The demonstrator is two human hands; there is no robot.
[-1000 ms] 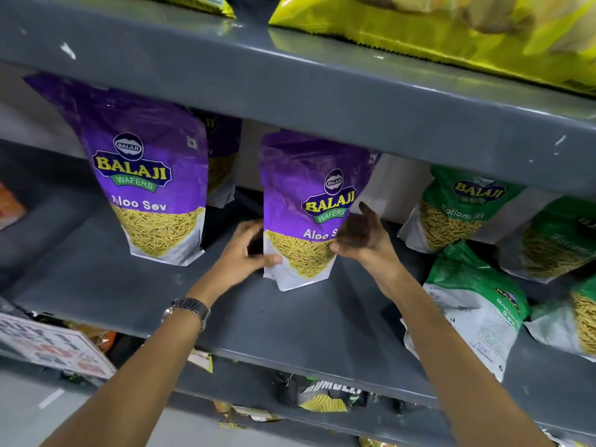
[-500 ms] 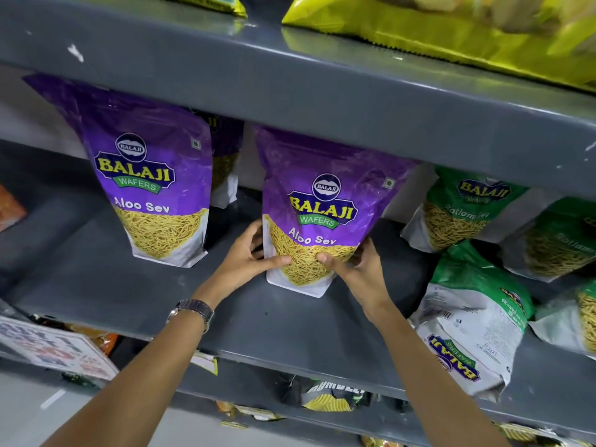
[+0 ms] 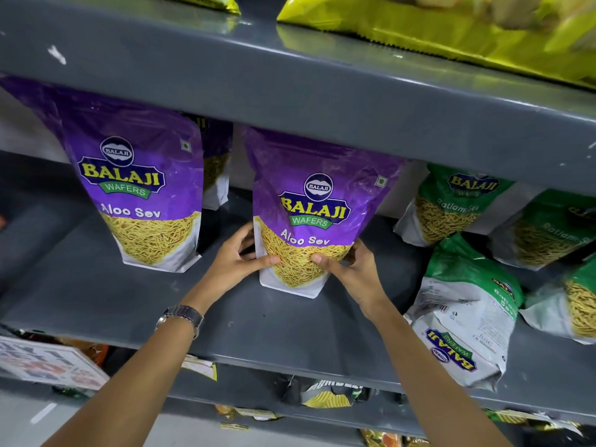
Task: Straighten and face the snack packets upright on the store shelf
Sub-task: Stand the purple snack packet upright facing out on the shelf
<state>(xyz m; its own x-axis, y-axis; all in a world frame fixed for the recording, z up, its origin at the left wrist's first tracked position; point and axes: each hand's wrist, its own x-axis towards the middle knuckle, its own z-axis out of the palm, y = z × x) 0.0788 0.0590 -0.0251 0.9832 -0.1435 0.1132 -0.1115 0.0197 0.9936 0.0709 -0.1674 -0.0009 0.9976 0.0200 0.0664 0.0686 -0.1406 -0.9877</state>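
A purple Aloo Sev packet (image 3: 309,201) stands upright in the middle of the grey shelf (image 3: 274,324), label facing me. My left hand (image 3: 235,259) grips its lower left edge and my right hand (image 3: 351,269) grips its lower right, thumbs on the front. A second purple Aloo Sev packet (image 3: 138,188) stands upright to the left, with a third purple packet (image 3: 216,166) behind it. At the right, a green Ratlami Sev packet (image 3: 464,314) lies toppled forward with its back showing.
More green Ratlami Sev packets stand or lean at the right: one (image 3: 451,204), another (image 3: 548,230), and one (image 3: 577,308) at the edge. Yellow bags (image 3: 451,30) lie on the upper shelf (image 3: 290,91). Crumpled packets (image 3: 325,395) sit on the shelf below.
The middle purple packet has been turned from edge-on to facing front and set down upright. My right hand moved from its side to its lower right corner. The green packet toppled forward.
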